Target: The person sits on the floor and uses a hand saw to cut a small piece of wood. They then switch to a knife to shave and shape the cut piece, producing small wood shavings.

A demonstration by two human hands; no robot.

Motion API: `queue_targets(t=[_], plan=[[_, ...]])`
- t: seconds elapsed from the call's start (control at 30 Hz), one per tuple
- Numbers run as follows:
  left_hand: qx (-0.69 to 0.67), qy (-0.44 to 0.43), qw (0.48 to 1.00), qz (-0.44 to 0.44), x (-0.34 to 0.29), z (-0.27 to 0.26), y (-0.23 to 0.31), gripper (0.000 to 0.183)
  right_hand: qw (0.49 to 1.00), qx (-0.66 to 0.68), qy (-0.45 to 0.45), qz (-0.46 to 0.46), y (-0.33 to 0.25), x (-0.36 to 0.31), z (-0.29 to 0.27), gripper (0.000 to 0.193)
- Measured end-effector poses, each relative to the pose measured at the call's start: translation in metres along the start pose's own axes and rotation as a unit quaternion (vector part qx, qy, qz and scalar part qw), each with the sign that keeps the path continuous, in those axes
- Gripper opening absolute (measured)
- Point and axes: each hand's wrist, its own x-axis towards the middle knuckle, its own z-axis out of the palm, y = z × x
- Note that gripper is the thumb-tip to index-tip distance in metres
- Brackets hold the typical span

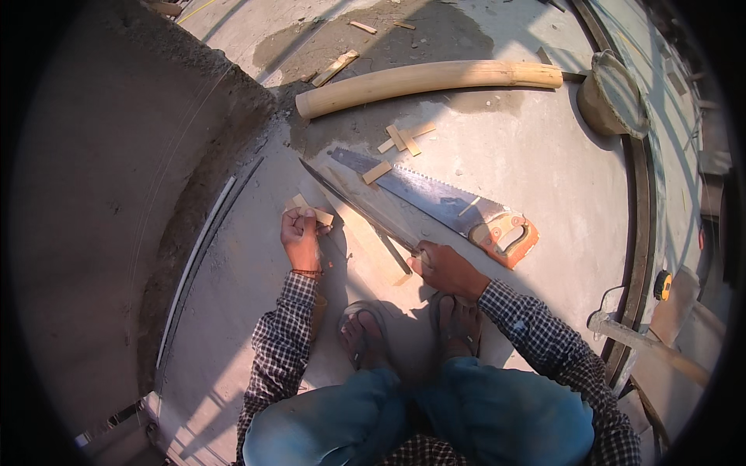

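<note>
My left hand (300, 233) pinches a small flat piece of wood (318, 217) between thumb and fingers. My right hand (449, 270) is closed round the grip of a long, dark-bladed knife (350, 200), its blade slanting up and left. Beneath the knife lies a pale wooden strip (364, 233), partly covered by the blade. Just beyond the knife rests a handsaw (443, 196), teeth facing away from me, its orange and wood-coloured handle toward the right. A small wood block (377, 172) sits against the saw blade.
A thick bamboo pole (427, 84) lies across the far floor, near a cement-crusted pan (612, 97). Crossed wood scraps (406, 140) lie before it. On the right are a dark metal rail (640, 210), a yellow tape measure (662, 285) and a wooden-handled tool (653, 346). A rough wall (116, 186) borders the left.
</note>
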Motion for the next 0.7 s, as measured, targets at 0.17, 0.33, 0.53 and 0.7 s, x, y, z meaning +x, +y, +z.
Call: queue_targets(t=[0.17, 0.33, 0.53, 0.7], plan=[[0.004, 0.006, 1.000, 0.012, -0.002, -0.003, -0.008, 0.022, 1.000, -0.003, 0.005, 0.025, 0.000, 0.002, 0.005, 0.059], [-0.022, -0.017, 0.999, -0.044, -0.008, 0.006, 0.013, 0.026, 1.000, 0.027, 0.003, -0.002, 0.017, 0.005, 0.012, 0.061], [-0.013, -0.056, 0.998, -0.018, -0.012, 0.019, 0.015, 0.029, 1.000, 0.017, -0.003, -0.011, 0.018, 0.003, 0.006, 0.066], [0.001, -0.131, 0.989, -0.066, -0.013, 0.027, 0.025, 0.028, 0.999, 0.033, -0.026, -0.006, 0.023, 0.007, 0.008, 0.069]])
